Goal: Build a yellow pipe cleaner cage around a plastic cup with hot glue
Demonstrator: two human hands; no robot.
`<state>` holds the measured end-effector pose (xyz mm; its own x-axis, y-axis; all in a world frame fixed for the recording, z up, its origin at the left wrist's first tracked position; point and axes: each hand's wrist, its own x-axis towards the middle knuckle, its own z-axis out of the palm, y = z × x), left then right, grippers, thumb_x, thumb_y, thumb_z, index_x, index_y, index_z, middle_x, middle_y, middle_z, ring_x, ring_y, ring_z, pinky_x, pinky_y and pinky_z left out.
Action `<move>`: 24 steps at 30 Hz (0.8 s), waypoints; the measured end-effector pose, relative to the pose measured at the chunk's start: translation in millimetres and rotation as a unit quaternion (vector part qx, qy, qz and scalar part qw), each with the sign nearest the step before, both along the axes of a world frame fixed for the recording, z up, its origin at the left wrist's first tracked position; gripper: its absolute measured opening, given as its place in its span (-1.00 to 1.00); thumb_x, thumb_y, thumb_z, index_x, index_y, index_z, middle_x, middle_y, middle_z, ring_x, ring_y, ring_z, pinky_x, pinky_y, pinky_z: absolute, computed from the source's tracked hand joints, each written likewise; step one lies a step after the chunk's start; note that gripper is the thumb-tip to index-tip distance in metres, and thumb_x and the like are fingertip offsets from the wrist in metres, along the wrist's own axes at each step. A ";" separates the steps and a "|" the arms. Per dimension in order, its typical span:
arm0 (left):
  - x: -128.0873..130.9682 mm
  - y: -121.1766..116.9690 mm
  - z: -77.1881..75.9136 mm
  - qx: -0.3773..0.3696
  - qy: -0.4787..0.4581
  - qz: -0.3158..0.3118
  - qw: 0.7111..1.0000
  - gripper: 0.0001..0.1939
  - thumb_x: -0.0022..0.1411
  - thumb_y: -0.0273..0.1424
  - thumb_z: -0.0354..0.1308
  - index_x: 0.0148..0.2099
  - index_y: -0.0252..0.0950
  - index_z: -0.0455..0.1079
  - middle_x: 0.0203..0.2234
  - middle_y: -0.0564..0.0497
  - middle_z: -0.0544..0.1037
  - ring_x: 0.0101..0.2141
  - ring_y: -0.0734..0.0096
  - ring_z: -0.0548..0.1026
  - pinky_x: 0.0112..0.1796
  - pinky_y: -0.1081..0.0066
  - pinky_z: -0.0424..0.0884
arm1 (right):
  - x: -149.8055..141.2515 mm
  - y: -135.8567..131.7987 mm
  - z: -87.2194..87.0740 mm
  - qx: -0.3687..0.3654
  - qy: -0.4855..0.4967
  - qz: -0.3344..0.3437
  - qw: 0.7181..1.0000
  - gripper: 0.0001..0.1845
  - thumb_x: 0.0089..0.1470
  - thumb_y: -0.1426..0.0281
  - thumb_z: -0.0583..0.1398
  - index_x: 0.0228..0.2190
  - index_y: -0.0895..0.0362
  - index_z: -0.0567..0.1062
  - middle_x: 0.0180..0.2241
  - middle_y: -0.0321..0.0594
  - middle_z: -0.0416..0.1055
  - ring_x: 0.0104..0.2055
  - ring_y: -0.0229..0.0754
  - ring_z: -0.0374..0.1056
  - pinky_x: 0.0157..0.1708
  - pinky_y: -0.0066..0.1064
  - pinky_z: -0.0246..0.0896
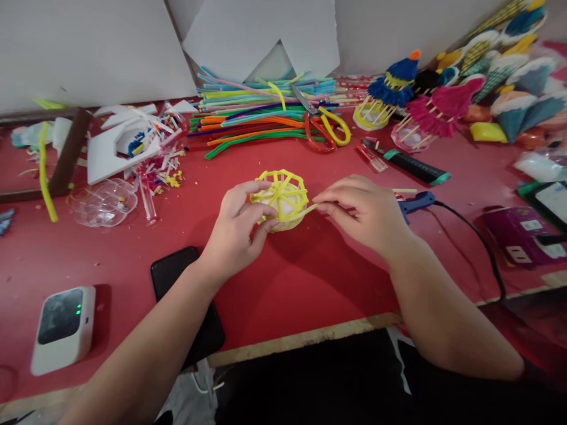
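A small dome frame of yellow straw pieces (280,198) over a clear plastic half-shell sits on the red table (310,283) in the middle. My left hand (237,227) grips its left side, fingers curled round the rim. My right hand (361,212) is at its right side, thumb and fingers pinched on a thin yellow straw strip (308,208) that touches the dome's edge. A blue glue gun (416,202) lies just behind my right hand, its black cable running off to the right.
Coloured straws (261,115) and scissors (325,127) lie at the back. Finished feathered lanterns (425,100) crowd the back right. White foam scraps (119,147) and clear shells (104,202) sit left. A black phone (177,277) and a white device (64,327) lie near the front edge.
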<state>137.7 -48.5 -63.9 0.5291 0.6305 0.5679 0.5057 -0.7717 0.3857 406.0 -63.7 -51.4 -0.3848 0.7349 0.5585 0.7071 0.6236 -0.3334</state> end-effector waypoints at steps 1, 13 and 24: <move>-0.1 0.0 0.6 0.007 0.002 -0.008 1.000 -0.91 0.38 -0.53 0.19 -0.09 -0.27 0.45 0.14 -0.22 0.47 0.18 0.08 0.49 0.13 0.08 0.51 | 0.3 0.1 0.1 -0.001 0.004 0.000 1.000 -0.90 0.31 0.39 0.25 -0.24 0.03 0.62 -0.30 -0.24 0.64 -0.25 -0.15 0.55 -0.20 -0.29 0.44; 0.8 -1.7 6.9 0.038 -0.009 -0.078 0.996 -0.82 0.34 -0.56 0.24 -0.05 -0.26 0.43 0.15 -0.23 0.47 0.15 0.09 0.47 0.13 0.08 0.49 | 7.7 -0.5 6.8 -0.063 0.092 -0.016 0.994 -0.90 0.21 0.29 0.36 -0.21 -0.01 0.64 -0.29 -0.25 0.64 -0.26 -0.14 0.57 -0.24 -0.28 0.51; 3.3 -5.2 10.3 0.031 -0.019 -0.089 0.995 -0.85 0.38 -0.46 0.24 -0.06 -0.11 0.44 0.04 -0.08 0.51 0.15 0.14 0.46 0.18 0.03 0.46 | 18.8 -0.2 7.2 -0.111 0.194 0.036 0.974 -0.72 0.13 0.24 0.43 -0.10 -0.08 0.65 -0.13 -0.21 0.62 -0.19 -0.11 0.56 -0.33 -0.28 0.56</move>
